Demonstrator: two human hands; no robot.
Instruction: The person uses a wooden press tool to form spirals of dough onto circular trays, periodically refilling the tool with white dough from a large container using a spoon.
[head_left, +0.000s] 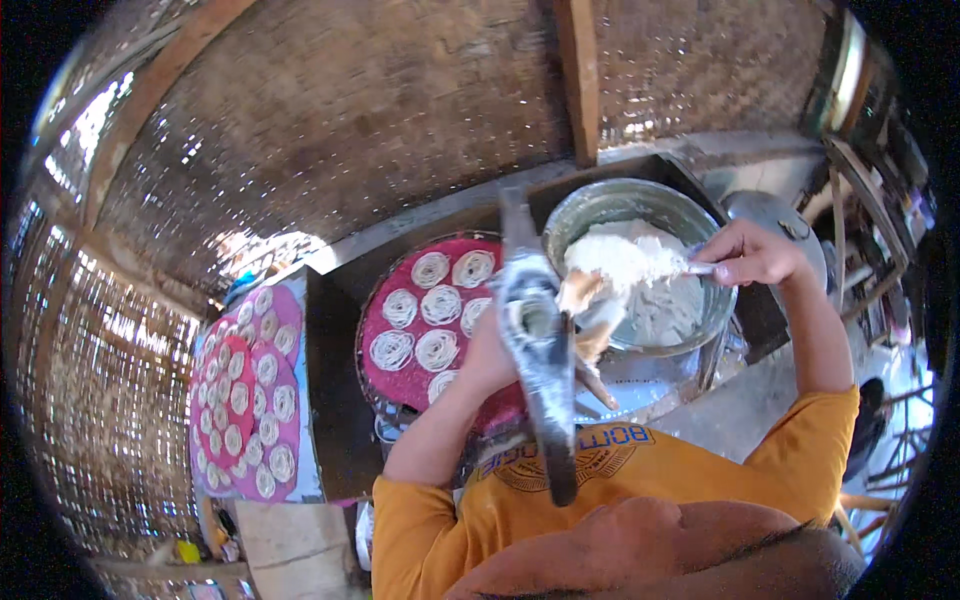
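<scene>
A long wooden dough press (537, 400), dusted white with a round hollow midway along it, stands out in front of my body. My left hand (487, 358) is wrapped round it, its fingers partly hidden behind the wood. In my right hand (755, 256) is the handle of a spoon (703, 268), its bowl buried under a heap of white, crumbly dough (625, 252). That heap hangs over a deep metal basin (648, 192), close to the press. More white dough (662, 312) lies in the basin. Tan wooden parts (597, 340) show just right of the press.
Left of the basin, a round pink tray (375, 362) carries several coiled noodle-like nests. Further left are more pink sheets (262, 352) of nests. A metal lid or pan (765, 208) sits behind my right hand. Woven walls (360, 120) and a wooden post (578, 80) close off the far side.
</scene>
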